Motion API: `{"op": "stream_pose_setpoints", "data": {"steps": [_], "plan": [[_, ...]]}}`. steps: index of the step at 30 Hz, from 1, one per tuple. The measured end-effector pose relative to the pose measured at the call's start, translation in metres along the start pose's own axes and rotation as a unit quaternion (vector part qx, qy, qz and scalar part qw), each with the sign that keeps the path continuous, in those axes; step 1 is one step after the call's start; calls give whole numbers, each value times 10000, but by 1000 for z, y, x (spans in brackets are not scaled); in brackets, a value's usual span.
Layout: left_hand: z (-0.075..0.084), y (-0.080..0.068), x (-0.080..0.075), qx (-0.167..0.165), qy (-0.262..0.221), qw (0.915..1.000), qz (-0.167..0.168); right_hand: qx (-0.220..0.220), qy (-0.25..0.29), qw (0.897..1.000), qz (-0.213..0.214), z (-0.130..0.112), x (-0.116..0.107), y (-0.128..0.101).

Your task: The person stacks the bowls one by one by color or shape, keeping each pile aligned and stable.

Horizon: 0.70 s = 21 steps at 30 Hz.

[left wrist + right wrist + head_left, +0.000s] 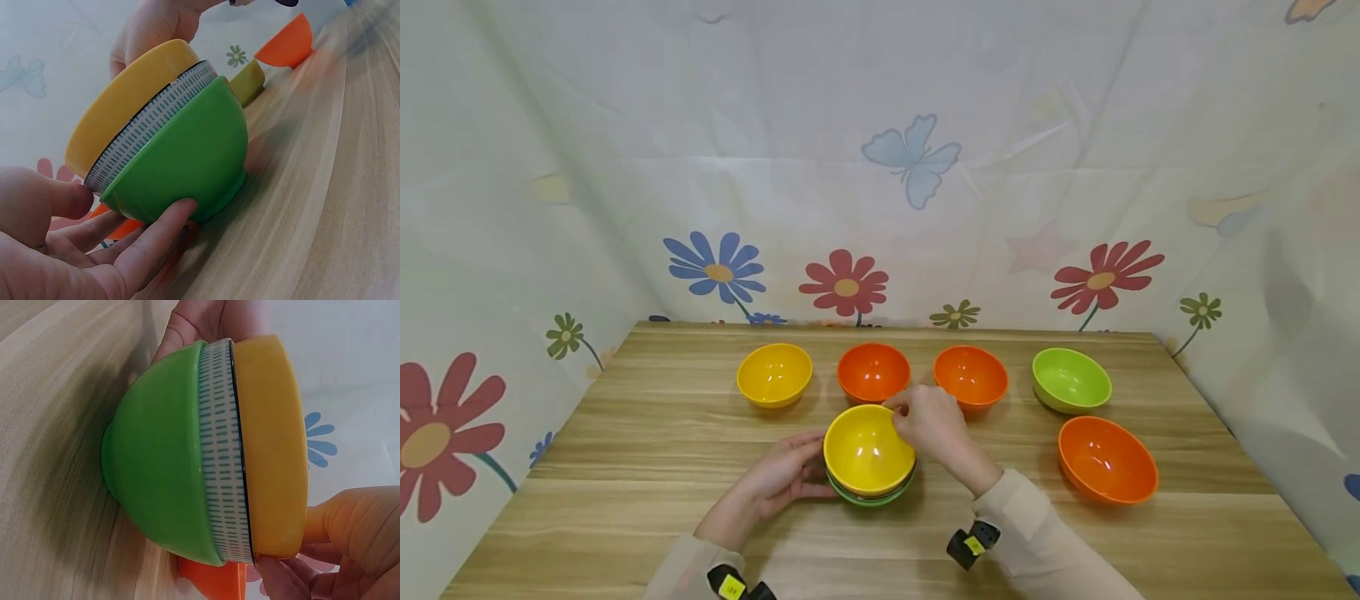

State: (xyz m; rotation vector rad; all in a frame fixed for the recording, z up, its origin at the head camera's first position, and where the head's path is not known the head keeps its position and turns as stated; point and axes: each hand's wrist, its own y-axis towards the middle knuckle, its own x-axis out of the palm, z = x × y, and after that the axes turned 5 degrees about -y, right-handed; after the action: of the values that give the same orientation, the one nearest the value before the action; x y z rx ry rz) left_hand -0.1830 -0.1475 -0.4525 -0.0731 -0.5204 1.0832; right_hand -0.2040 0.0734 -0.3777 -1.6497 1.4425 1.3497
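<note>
Green bowl [156, 456] holds teal-dashed white bowl [222, 456] beneath glossy yellow bowl [867, 452].

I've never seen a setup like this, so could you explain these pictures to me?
There's no machine, only a person's bare hands: left hand and right hand. The wide picture is from a head camera; the others are from each wrist. On the wooden table stand a yellow bowl, three orange bowls and a lime bowl. Nearer sits a stack: green bowl below, patterned bowl between, second yellow bowl on top. The left holds the stack's side; the right pinches the top rim.
</note>
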Motion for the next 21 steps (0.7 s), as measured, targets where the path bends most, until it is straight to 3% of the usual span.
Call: {"op": "stream_pose_setpoints", "data": {"steps": [21], "plan": [[1,-1,2,15,42,10000,1,-194,-5,9998,0,2,1,-2]]}}
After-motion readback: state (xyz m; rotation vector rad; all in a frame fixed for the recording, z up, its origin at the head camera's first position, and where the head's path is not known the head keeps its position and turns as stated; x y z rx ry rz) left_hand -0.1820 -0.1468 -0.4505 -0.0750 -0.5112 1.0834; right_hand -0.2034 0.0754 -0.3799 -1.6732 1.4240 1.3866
